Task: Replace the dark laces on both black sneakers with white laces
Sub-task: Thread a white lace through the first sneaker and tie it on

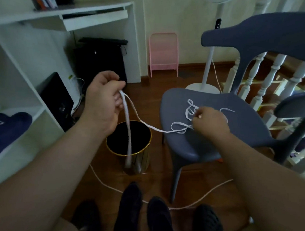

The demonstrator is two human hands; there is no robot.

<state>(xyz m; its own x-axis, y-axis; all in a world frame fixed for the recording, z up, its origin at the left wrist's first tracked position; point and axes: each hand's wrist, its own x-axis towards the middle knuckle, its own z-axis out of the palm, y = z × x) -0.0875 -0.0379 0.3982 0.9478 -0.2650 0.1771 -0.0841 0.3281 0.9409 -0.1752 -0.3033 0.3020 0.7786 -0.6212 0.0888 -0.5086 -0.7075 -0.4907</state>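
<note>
White laces (180, 126) held by both hands, two black sneakers (130, 206) below

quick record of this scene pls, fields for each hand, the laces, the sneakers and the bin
left hand: left hand raised, pinches a white lace whose ends hang down in front of the bin
right hand: right hand on the tangled white laces on the chair seat; grip hidden
lace path: one strand runs from the left hand to the seat
sneakers: black sneakers on the floor below
bin: dark, gold-rimmed bin beside the chair
</note>
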